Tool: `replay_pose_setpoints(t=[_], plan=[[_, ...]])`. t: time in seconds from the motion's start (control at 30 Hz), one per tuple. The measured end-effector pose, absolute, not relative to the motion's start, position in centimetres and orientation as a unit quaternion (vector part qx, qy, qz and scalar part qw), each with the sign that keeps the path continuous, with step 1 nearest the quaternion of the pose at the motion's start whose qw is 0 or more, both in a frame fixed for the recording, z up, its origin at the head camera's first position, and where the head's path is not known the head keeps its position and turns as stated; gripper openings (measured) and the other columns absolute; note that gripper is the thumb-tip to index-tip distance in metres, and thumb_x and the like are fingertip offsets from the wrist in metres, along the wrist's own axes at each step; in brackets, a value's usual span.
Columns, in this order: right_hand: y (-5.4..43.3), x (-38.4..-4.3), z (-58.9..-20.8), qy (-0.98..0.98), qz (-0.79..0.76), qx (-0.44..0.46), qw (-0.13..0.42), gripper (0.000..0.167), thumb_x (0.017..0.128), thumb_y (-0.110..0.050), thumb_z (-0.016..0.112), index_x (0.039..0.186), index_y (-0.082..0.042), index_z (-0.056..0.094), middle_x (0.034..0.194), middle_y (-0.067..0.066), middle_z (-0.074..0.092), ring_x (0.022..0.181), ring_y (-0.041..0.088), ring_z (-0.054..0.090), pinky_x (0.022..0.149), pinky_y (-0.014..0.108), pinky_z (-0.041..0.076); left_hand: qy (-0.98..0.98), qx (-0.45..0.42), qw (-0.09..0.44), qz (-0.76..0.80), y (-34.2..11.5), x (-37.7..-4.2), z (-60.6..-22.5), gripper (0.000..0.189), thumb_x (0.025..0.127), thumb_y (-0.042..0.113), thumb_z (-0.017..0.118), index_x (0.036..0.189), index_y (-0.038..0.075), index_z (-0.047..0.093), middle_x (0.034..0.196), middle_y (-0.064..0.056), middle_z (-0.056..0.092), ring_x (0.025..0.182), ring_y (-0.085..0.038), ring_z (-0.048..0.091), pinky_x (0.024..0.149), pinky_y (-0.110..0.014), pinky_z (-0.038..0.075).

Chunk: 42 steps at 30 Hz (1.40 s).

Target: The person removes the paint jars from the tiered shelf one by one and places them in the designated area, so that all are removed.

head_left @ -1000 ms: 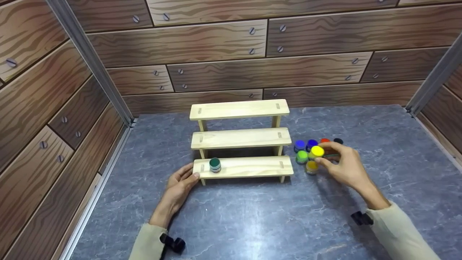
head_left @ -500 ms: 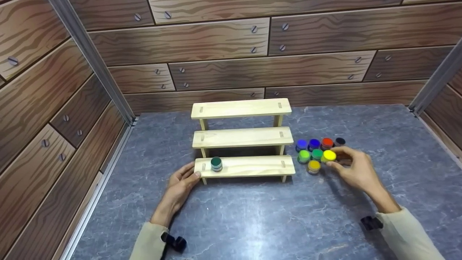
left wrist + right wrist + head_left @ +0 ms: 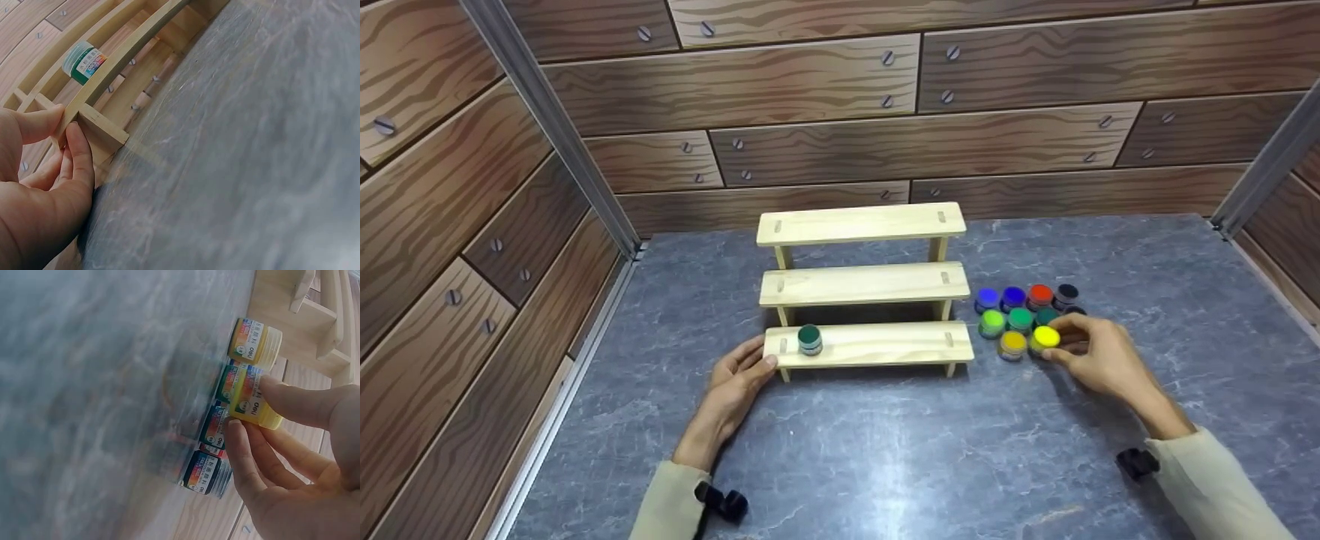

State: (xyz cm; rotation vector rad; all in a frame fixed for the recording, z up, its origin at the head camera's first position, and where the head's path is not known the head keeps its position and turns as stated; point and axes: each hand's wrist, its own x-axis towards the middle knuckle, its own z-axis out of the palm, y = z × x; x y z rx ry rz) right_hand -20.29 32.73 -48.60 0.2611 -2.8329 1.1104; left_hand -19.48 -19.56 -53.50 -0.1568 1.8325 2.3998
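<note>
A three-tier wooden stand [image 3: 877, 345] stands mid-table, with a dark green paint jar [image 3: 810, 340] on the left part of its lowest tier. My left hand [image 3: 735, 386] pinches that tier's left end between thumb and fingers, as the left wrist view also shows. At the right, my right hand [image 3: 1099, 356] holds a yellow paint jar [image 3: 254, 398] between thumb and fingertips, beside the other jars. An ochre-yellow jar [image 3: 1012, 346] stands just left of it. Behind them are a light green jar [image 3: 992, 323] and a green jar [image 3: 1020, 320].
Farther back in the cluster stand a violet-blue jar [image 3: 987, 300], a dark blue jar [image 3: 1013, 298], a red jar [image 3: 1040, 296] and a black jar [image 3: 1066, 295]. Wood-patterned walls [image 3: 817, 90] enclose the grey marbled table [image 3: 840, 457] at the back and sides.
My right hand has carried the yellow jar rightward from over the cluster, then down and toward me, beside the ochre-yellow jar. The left hand keeps its grip on the stand.
</note>
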Motion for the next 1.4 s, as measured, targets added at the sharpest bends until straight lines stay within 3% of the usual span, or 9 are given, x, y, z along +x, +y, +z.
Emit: replay_pose_setpoints(t=[0.3,0.63,1.2,1.4], plan=[[32.7,-20.4,-48.5,-0.931,0.356,0.077,0.007,0.041,0.091,-0.002,0.083,0.126,0.012,0.067,0.118,0.034,0.072,0.103,0.043,0.075,0.085,0.039,0.065,0.604,-0.051,0.060,0.793,-19.5,-19.4,-53.5,0.062,0.103,-0.001,0.065,0.158,-0.011,0.039,0.159,-0.034,0.042,0.123,-0.019,0.062,0.099,-0.022,0.055],[32.7,-20.5,-48.3,-0.932,0.354,0.076,-0.001,0.041,0.091,0.000,0.083,0.126,0.013,0.067,0.117,0.034,0.072,0.104,0.044,0.075,0.084,0.037,0.065,0.600,-0.050,0.062,0.796,-19.6,-19.4,-53.3,0.064,0.102,-0.001,0.066,0.159,-0.011,0.038,0.160,-0.034,0.041,0.130,-0.024,0.059,0.102,-0.023,0.055],[32.6,-20.5,-48.6,-0.931,0.356,0.079,-0.009,0.046,0.092,-0.002,0.082,0.131,0.014,0.064,0.118,0.034,0.072,0.104,0.043,0.075,0.085,0.040,0.065,0.603,-0.054,0.058,0.794,-19.6,-19.5,-53.5,0.062,0.102,-0.001,0.066,0.157,-0.010,0.040,0.158,-0.033,0.044,0.126,-0.021,0.062,0.100,-0.023,0.056],[32.1,-20.0,-47.5,-0.934,0.342,0.101,0.023,0.047,0.091,0.001,0.081,0.132,0.015,0.064,0.124,0.037,0.069,0.105,0.048,0.073,0.089,0.050,0.064,0.603,-0.057,0.058,0.794,-19.6,-19.5,-53.5,0.063,0.102,-0.002,0.066,0.158,-0.011,0.038,0.159,-0.034,0.043,0.127,-0.022,0.061,0.100,-0.023,0.055]])
